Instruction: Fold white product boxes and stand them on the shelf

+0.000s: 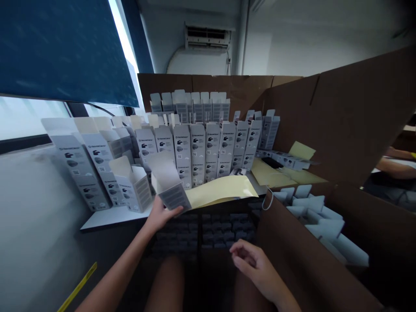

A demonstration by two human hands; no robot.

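A small white carton (173, 195) with its top flap raised is held in my left hand (162, 215), thumb across its front and fingers behind it. Just right of that carton lies a pale yellow sheet (224, 190) on the table's front part. To its left a similar open carton (134, 190) stands on the white table edge (110, 218). My right hand (248, 260) is over my lap, its fingers curled loosely inward, and nothing shows in them. Rows of taller printed cartons (198, 151) stand upright behind, flaps up.
At the right, a large brown box (292, 234) holds several white cartons (318, 212). Yellow sheets (271, 175) and a dark flat object lie at the back right. Cardboard walls (341, 99) rise behind. Another person's arm (396, 167) shows at the far right.
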